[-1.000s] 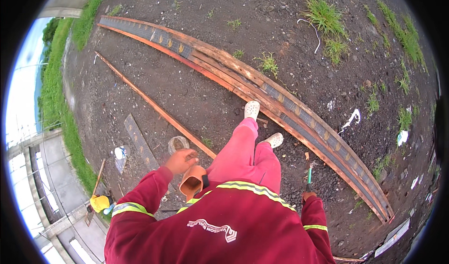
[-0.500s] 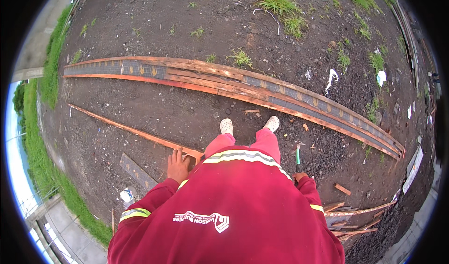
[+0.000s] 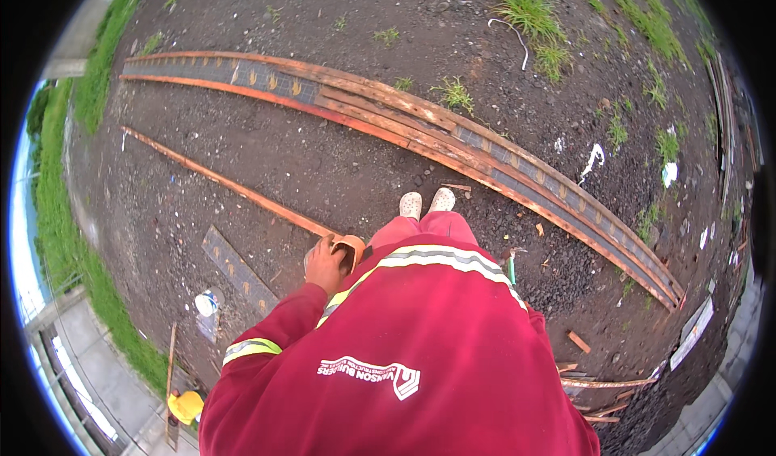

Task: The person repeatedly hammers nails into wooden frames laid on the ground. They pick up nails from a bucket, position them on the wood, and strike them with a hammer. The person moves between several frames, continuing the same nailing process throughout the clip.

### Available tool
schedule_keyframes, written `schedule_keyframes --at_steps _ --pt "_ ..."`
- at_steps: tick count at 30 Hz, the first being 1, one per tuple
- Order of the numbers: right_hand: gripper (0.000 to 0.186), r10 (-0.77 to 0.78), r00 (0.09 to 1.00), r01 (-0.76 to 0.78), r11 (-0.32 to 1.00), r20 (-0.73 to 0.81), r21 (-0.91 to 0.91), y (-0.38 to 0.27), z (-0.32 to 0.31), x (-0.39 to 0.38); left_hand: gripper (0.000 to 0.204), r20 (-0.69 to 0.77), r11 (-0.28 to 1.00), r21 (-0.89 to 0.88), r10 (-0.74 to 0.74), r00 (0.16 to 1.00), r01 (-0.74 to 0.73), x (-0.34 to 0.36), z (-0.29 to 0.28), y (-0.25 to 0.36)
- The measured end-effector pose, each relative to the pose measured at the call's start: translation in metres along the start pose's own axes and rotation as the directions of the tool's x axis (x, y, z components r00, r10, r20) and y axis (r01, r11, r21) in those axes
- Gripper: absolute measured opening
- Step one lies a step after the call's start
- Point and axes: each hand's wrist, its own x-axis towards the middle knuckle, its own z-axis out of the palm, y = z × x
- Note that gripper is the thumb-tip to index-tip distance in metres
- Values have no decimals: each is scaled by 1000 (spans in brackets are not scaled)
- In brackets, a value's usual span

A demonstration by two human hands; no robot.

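Observation:
At my left hip, my left hand (image 3: 326,263) has its fingers curled on the rim of an orange-brown, open-mouthed pouch (image 3: 356,246). The pouch's inside is dark, and what it contains cannot be made out. The red jacket hides my right hand. Just past the jacket's right edge, part of a green-handled hammer (image 3: 511,268) shows, its head pointing away from me. A long, thin timber strip (image 3: 230,184) lies on the ground, running from near the pouch toward the far left.
Long reddish timbers with dark mesh panels (image 3: 380,124) stretch across the ground ahead of my feet. To the left are a grey board (image 3: 238,270) and a white container (image 3: 207,302). Wood scraps (image 3: 602,383) lie at right. A person in yellow (image 3: 186,407) is behind at lower left.
My left hand has gone from spread fingers to curled ones on the pouch. My right hand has passed out of sight behind the jacket. My feet are closer together, and the person in yellow has appeared.

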Motion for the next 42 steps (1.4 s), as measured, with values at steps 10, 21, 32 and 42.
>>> schedule_keyframes --at_steps 10,21,32,42 --pt "33 -249 965 215 929 -80 -302 -59 -77 -60 24 -221 847 -494 -343 913 198 -31 -29 -5" --pt "38 -658 751 608 723 -57 -327 -46 -61 -95 20 -228 768 -576 -481 846 281 -26 -33 -24" --pt "29 -634 759 628 773 -145 -94 -82 33 -161 21 -150 814 -553 -303 941 175 30 -84 -72" --pt "25 -392 908 420 834 -152 358 -227 199 -295 23 -28 826 -563 -66 997 39 135 -130 -219"
